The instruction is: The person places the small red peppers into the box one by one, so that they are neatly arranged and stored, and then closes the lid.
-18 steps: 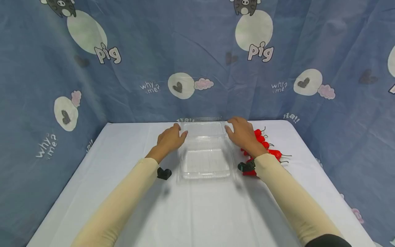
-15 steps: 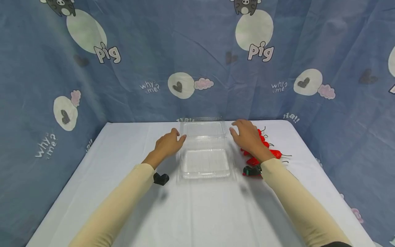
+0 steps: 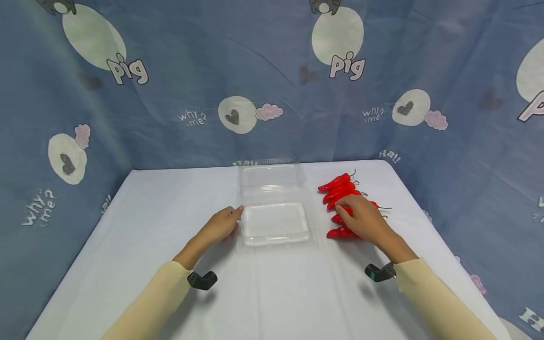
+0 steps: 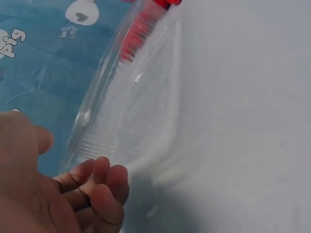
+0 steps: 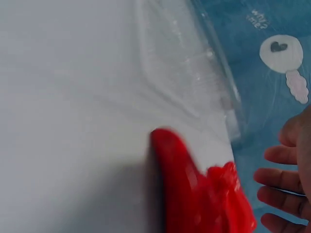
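A clear plastic clamshell box (image 3: 275, 223) lies on the white table with its lid (image 3: 270, 175) folded back toward the far edge. Beside the box's left side is my left hand (image 3: 219, 224), its fingers loosely bent; in the left wrist view nothing sits between them and the thumb. I cannot tell whether the fingertips touch the box. Several red chili peppers (image 3: 339, 181) lie in a column to the right of the box. Over the nearer ones hovers my right hand (image 3: 362, 216), fingers relaxed and apart from the peppers (image 5: 182, 187) in the right wrist view.
The white table (image 3: 263, 293) reaches back to a blue patterned curtain (image 3: 178, 71) that also hangs along both sides. Dark wrist cameras (image 3: 202, 280) sit below each hand.
Both hands have left the sides of the raised lid and drawn back toward me. The right has moved over the peppers, and the left is beside the box. The head view has shifted slightly.
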The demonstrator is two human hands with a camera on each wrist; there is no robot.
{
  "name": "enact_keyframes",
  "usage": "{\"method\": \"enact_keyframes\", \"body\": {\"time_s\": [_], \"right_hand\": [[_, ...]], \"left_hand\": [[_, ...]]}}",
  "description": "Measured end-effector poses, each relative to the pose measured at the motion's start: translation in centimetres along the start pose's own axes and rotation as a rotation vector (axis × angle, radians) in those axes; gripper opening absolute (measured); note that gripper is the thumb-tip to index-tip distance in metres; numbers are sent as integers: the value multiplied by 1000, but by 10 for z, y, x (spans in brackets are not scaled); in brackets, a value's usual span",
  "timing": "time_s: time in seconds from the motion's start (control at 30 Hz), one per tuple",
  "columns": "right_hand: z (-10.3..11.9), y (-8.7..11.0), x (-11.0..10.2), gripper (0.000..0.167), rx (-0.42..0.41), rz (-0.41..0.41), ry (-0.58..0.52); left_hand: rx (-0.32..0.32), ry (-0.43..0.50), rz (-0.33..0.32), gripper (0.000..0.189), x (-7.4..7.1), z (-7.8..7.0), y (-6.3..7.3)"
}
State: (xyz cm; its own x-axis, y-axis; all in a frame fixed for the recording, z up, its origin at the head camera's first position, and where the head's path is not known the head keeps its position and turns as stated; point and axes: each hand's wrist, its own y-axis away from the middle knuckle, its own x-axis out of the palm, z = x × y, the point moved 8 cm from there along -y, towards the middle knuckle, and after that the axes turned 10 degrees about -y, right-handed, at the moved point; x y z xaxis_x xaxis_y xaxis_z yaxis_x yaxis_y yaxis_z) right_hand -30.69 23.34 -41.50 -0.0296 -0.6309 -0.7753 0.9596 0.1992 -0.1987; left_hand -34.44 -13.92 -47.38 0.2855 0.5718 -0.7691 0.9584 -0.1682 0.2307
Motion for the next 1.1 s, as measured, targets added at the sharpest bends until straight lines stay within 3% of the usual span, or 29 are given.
{"method": "enact_keyframes", "body": {"time_s": [0.3, 0.4, 0.57, 0.8, 0.97, 1.1], "right_hand": [[-17, 31, 13, 37, -133, 56, 161], [-23, 35, 22, 48, -118, 90, 164], [-37, 41, 33, 61, -37, 121, 97], [-46, 44, 35, 52, -6, 70, -68], [-45, 44, 31, 49, -5, 29, -165], [-45, 44, 24, 48, 5, -4, -231]], "left_hand": [[37, 217, -66, 47, 8, 13, 18], [60, 295, -80, 43, 11, 15, 21], [73, 394, -86, 41, 16, 18, 20], [70, 450, -56, 32, 14, 4, 28], [89, 505, -35, 37, 24, 14, 16], [113, 521, -19, 36, 26, 11, 13]]}}
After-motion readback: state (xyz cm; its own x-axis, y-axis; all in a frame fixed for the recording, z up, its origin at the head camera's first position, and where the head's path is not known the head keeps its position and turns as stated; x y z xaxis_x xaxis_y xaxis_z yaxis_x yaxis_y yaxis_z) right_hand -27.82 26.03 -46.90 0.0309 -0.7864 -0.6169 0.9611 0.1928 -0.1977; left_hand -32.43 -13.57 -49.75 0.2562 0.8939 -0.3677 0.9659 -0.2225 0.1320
